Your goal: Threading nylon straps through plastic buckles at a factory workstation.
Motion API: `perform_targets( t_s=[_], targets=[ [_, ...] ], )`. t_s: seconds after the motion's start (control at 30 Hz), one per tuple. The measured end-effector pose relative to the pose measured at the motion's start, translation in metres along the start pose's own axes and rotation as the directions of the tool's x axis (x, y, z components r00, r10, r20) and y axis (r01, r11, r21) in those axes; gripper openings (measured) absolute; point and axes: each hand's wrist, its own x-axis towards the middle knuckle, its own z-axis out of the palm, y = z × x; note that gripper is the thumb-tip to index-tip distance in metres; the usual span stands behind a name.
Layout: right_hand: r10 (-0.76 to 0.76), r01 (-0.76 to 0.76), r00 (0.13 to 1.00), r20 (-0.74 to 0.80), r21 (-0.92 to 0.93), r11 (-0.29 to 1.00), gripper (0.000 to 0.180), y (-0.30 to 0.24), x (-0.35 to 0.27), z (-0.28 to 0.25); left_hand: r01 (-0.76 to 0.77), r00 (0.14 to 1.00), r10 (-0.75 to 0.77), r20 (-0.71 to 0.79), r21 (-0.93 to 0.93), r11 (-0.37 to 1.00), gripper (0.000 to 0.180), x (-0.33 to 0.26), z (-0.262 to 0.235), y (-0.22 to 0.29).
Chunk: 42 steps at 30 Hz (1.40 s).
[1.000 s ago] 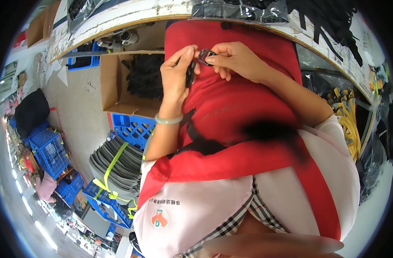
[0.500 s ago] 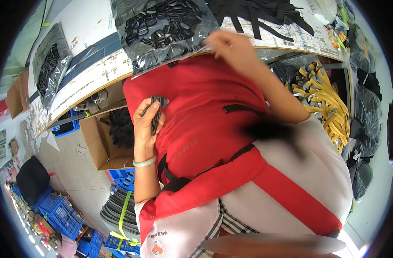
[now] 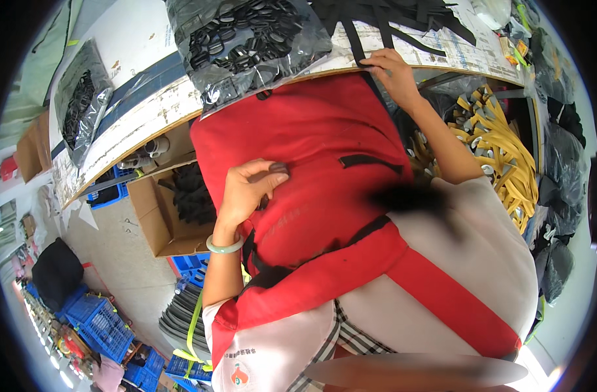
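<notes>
In front of my red apron, my left hand [image 3: 248,191] is closed, with a small black plastic buckle [image 3: 278,168] pinched at the fingertips. Its curled fingers hide whatever else lies in the palm. At the table's near edge, my right hand [image 3: 395,75] pinches the end of a black webbing strap [image 3: 356,44]. That strap runs back to a pile of black straps [image 3: 403,14] on the table. Left of the right hand, a clear plastic bag [image 3: 236,85] full of black buckles lies on the tabletop and hangs slightly over the edge.
Another clear bag [image 3: 82,108] of black parts lies on the table [image 3: 151,108] at the left. Below stands an open cardboard box [image 3: 148,222] of black material. Yellow straps [image 3: 501,157] are heaped under the table's right side. Blue crates [image 3: 99,323] stand at lower left.
My right hand has moved right from beside the bag to a strap end and taken hold of it. My left hand has shifted right and turned, still closed on the buckle.
</notes>
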Motion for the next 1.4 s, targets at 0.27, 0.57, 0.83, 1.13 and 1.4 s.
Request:
perform_targets(
  t_s=[0.27,0.57,0.83,1.13,1.4],
  targets=[
    [-0.122,0.13,0.992,-0.043,0.381,0.915,0.01,-0.159,0.012,-0.045,-0.118,0.949,0.072,-0.306,-0.135,0.984,0.012,0.007,0.011,0.015],
    [0.145,-0.735,0.65,0.746,0.568,0.371,0.024,-0.185,0.013,0.018,-0.302,0.887,0.26,-0.382,-0.055,0.952,0.01,0.018,0.026,0.023],
    [0.151,-0.74,0.669,0.727,0.635,0.223,0.021,-0.183,0.017,0.035,-0.328,0.844,0.29,-0.451,-0.008,0.945,0.013,0.02,0.025,0.019],
    [0.092,-0.739,0.671,0.736,0.674,-0.002,0.02,-0.192,0.018,0.044,-0.409,0.7,0.476,-0.532,0.247,0.878,0.015,0.026,0.017,0.015],
    [0.137,-0.598,0.8,0.584,0.795,0.102,0.022,-0.189,0.016,0.062,-0.429,0.587,0.633,-0.506,0.468,0.772,0.014,0.029,0.018,0.011]
  ],
)
